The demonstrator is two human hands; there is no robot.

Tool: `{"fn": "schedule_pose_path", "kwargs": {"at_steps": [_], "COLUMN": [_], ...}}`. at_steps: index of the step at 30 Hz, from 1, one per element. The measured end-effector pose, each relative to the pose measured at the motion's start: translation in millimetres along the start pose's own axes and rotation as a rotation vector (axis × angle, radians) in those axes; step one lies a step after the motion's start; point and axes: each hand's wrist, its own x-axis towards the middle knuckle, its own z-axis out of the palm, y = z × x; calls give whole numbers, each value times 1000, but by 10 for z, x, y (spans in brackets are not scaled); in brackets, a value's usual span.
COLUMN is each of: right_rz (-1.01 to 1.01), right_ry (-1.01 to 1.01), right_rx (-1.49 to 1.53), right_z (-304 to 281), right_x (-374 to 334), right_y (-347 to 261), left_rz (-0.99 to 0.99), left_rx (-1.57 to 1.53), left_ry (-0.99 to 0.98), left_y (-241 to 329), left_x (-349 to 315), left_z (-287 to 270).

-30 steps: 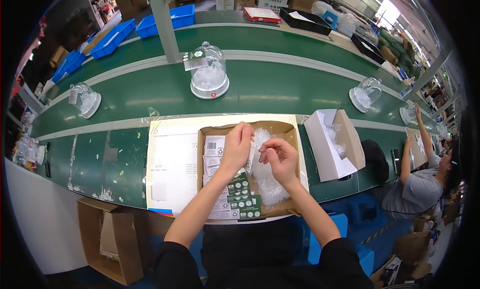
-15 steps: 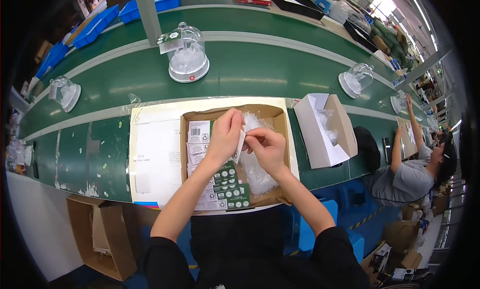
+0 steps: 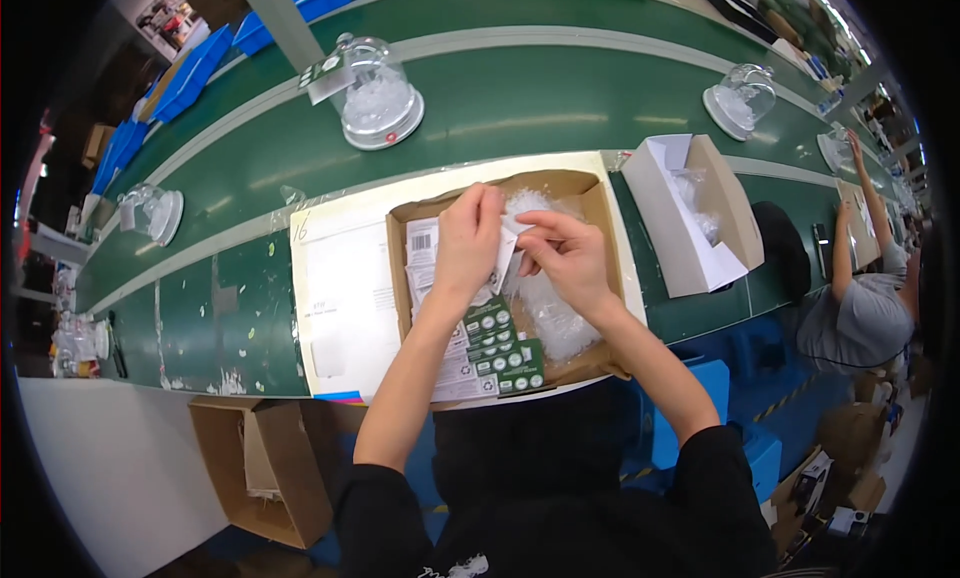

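Observation:
Both hands are over a shallow cardboard tray [image 3: 397, 288]. My left hand [image 3: 470, 243] is closed on a small white card tag [image 3: 506, 246]. My right hand [image 3: 575, 263] pinches beside the tag's edge, and whatever is between its fingertips is too small to make out. Green and white printed tags [image 3: 495, 348] lie overlapping in the left part of the tray. A pile of thin clear plastic pieces [image 3: 560, 323] fills its right part, partly hidden by my right hand.
The tray rests on a white board [image 3: 345, 328] on the green bench. An open white box [image 3: 665, 218] with clear-wrapped contents stands to the right. Beyond are clear domes on white bases [image 3: 382, 103], one tagged. A co-worker [image 3: 860, 308] sits at far right; a cardboard box [image 3: 225, 438] stands below left.
My view has swung, so the bench and tray appear farther right and slightly tilted. Both hands stay at the tag, and its white face shows more between them.

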Motion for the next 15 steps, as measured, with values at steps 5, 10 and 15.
{"fn": "schedule_pose_path", "kwargs": {"at_steps": [5, 10, 15], "right_rz": [22, -30, -49], "right_ry": [-31, -53, -62], "right_rx": [-9, -132, -165], "right_z": [1, -76, -112], "right_x": [-48, -68, -63], "right_y": [-25, -26, -45], "left_rz": [-45, -60, -59], "left_rx": [70, -98, -99], "left_ry": [13, 41, 30], "left_y": [16, -20, 16], "left_x": [1, -21, -8], "left_z": [-93, -65, -8]}}
